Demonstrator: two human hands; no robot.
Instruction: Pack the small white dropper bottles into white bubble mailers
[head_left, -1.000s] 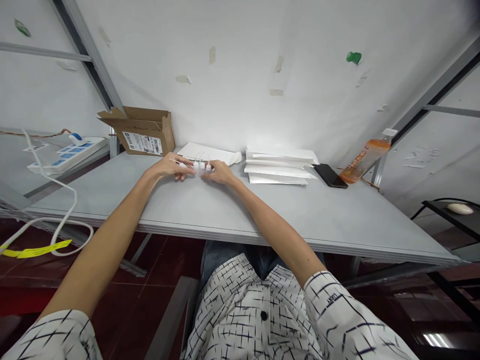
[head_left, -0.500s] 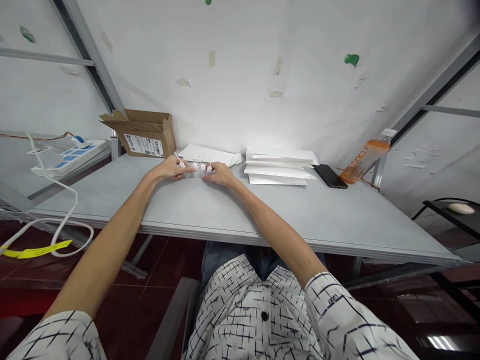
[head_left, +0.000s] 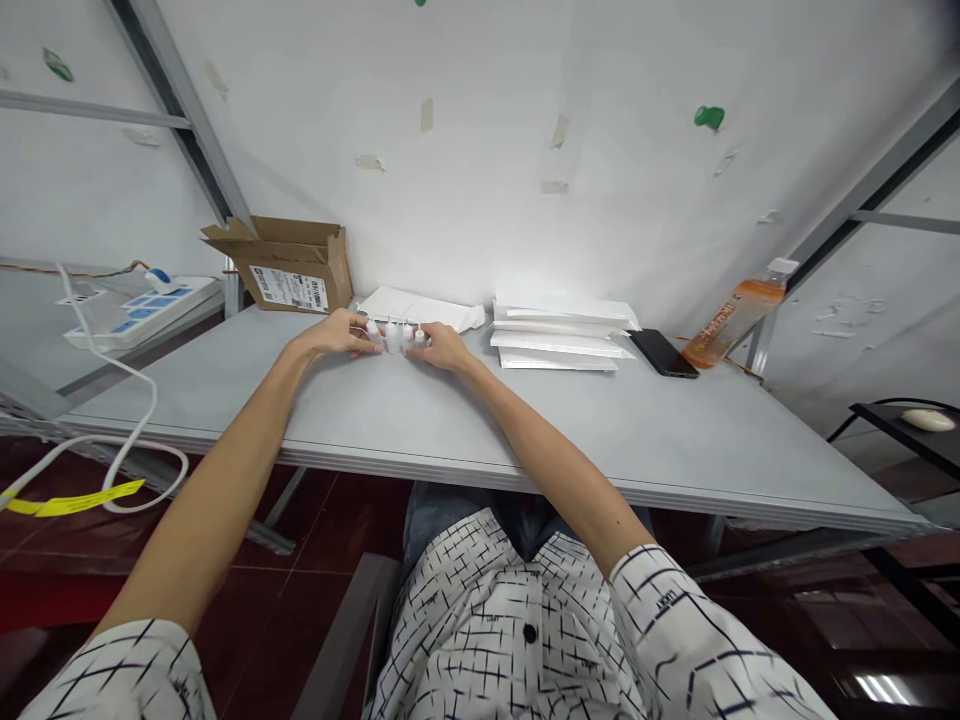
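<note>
Several small white squeeze bottles with thin needle-like tips stand close together in a row on the grey table. My left hand holds the left end of the row, its thumb and fingers around the leftmost bottle, which leans slightly. At the right end, my right hand has its fingers closed against the outermost bottle. Fingers partly cover the outer bottles. Just behind the row lies a flat white packet.
An open cardboard box stands at the back left, near a power strip. Stacked white padded envelopes lie right of my hands. Beyond them are a black phone and an orange drink bottle. A white cable hangs at the left.
The bottles now stand more upright and evenly in line. My left fingers have drawn back a little to the left, while my right hand has barely moved.
</note>
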